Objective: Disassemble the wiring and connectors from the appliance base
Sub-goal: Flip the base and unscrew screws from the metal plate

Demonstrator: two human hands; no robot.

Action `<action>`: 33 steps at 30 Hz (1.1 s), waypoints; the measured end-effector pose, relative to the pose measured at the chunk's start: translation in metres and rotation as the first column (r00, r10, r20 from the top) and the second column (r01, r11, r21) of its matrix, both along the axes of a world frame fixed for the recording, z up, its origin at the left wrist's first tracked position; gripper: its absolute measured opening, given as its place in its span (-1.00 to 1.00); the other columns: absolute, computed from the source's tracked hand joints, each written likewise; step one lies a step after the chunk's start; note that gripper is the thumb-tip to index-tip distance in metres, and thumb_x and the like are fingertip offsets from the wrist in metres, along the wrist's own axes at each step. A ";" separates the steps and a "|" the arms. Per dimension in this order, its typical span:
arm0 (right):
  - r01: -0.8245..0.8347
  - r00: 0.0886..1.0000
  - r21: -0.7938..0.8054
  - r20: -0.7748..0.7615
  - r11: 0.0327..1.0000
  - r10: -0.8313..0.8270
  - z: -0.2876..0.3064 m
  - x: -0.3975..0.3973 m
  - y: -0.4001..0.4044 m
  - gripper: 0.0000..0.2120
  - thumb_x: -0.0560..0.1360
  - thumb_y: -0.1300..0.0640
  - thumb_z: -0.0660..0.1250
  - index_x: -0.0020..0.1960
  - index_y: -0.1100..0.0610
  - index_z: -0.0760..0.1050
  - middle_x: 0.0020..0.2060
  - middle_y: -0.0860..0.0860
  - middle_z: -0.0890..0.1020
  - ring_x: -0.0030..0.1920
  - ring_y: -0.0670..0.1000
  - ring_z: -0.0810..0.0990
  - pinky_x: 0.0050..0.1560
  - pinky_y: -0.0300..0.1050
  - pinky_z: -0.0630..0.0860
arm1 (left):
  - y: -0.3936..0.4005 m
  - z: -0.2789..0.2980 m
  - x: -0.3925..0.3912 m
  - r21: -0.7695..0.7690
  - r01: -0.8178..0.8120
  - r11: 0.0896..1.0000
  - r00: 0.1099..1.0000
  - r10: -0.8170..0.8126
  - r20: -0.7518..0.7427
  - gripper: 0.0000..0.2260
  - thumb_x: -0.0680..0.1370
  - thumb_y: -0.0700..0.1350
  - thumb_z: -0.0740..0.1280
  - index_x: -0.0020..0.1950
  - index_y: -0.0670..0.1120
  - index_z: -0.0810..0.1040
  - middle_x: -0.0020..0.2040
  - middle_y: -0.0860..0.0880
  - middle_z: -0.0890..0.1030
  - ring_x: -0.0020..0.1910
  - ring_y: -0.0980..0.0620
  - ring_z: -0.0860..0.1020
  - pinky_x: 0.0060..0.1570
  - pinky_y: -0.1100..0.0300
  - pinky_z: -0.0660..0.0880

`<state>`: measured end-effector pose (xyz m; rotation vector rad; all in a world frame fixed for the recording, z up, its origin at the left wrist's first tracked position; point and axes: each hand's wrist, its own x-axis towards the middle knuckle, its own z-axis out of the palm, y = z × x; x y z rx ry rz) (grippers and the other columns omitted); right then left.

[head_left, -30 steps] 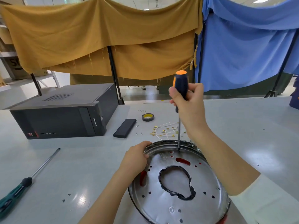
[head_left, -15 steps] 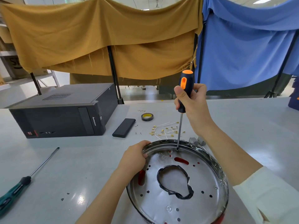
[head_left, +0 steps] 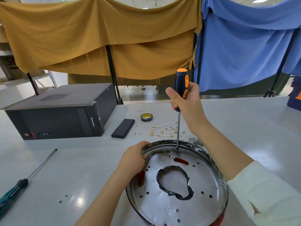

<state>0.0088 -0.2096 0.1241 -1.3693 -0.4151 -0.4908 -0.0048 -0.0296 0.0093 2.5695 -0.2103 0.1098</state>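
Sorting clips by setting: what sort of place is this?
Likely a makeshift teardown workbench: a desktop PC, loose wires and a spare screwdriver lie on a table, with cloth backdrops hung behind.

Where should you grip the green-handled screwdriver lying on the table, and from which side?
Grip the green handle, coming from above at the near-left table edge. The screwdriver lies flat, its thin, bare shaft pointing away towards the computer case; the thick handle gives better hold.
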 end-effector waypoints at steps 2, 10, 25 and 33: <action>0.059 0.997 0.019 0.043 0.998 -0.059 -0.003 0.000 0.001 -0.67 0.46 0.08 0.41 0.01 0.09 0.26 -0.28 0.02 0.48 -0.42 -0.06 0.41 -0.36 -0.21 0.44 | 0.000 0.000 0.000 -0.003 -0.004 1.000 1.000 0.004 -0.003 -0.60 0.54 -0.23 0.23 0.30 0.15 0.42 0.18 0.05 0.57 0.11 -0.03 0.51 -0.02 0.24 0.37; 0.031 1.000 0.079 0.000 0.996 -0.031 -0.007 0.004 -0.008 -0.81 0.58 -0.05 0.17 0.02 0.05 0.46 -0.25 -0.04 0.52 -0.30 -0.09 0.46 -0.28 -0.20 0.49 | 0.000 0.000 0.001 0.006 0.000 1.000 1.000 0.000 0.006 -0.60 0.54 -0.23 0.23 0.30 0.14 0.42 0.17 0.04 0.57 0.11 -0.03 0.51 -0.01 0.23 0.37; -0.019 0.999 0.106 -0.033 0.994 0.023 -0.007 0.005 -0.007 -0.72 0.56 -0.11 0.16 0.01 0.08 0.46 -0.29 -0.02 0.53 -0.34 -0.06 0.46 -0.26 -0.18 0.49 | 0.000 0.001 -0.001 0.007 -0.009 1.000 1.000 0.009 -0.001 -0.61 0.55 -0.24 0.23 0.31 0.12 0.41 0.18 0.03 0.57 0.13 -0.03 0.50 -0.01 0.25 0.34; 0.007 1.000 0.067 0.008 0.998 -0.008 -0.004 0.000 -0.002 -0.62 0.42 -0.10 0.33 0.02 0.11 0.26 -0.28 0.02 0.40 -0.44 -0.08 0.34 -0.40 -0.22 0.37 | -0.001 0.003 -0.002 0.011 -0.010 1.000 1.000 0.010 -0.001 -0.61 0.55 -0.23 0.23 0.33 0.11 0.41 0.21 0.03 0.56 0.17 -0.04 0.49 0.02 0.25 0.33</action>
